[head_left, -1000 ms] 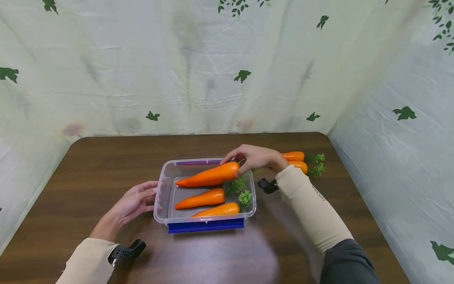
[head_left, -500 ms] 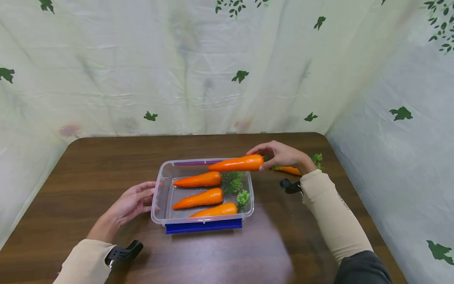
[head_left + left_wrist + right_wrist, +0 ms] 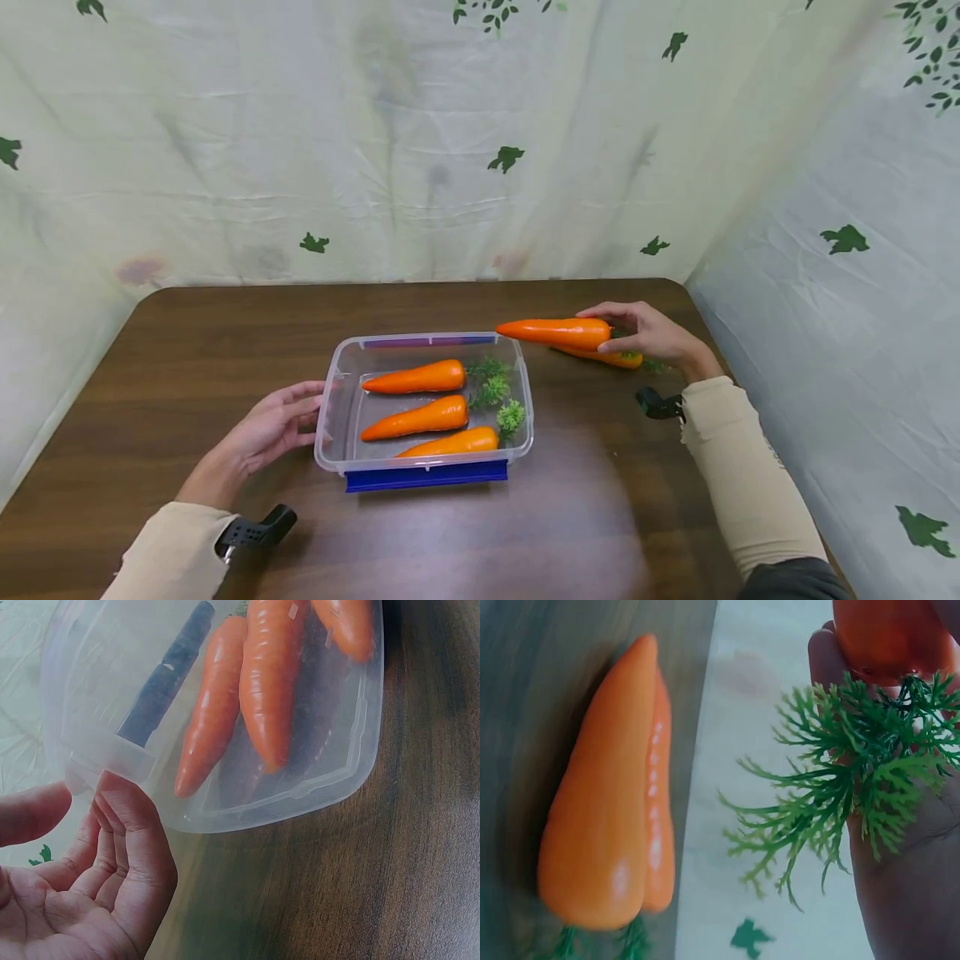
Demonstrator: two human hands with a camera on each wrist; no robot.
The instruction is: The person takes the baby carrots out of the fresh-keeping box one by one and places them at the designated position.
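My right hand [image 3: 648, 337] grips an orange carrot [image 3: 555, 332] by its thick top end. It is above the table, just right of the clear plastic container [image 3: 333, 417]; its leafy green top [image 3: 847, 772] hangs by the palm in the right wrist view. Under it, two more carrots [image 3: 596, 802] lie side by side on the table. Inside the container, three carrots [image 3: 420, 417] lie with green tops to the right. My left hand [image 3: 273, 425] is at the container's left end, fingertips touching its side, with thumb and fingers apart in the left wrist view [image 3: 97, 870].
The dark wooden table [image 3: 225, 333] has rounded far corners. A pale curtain [image 3: 420, 167] with green leaf prints hangs behind it and along the right. A blue latch flap [image 3: 426, 476] sticks out at the container's near side.
My right hand has moved right, carrying the carrot out of the container to over the carrots on the table. My left hand has stayed at the container's side.
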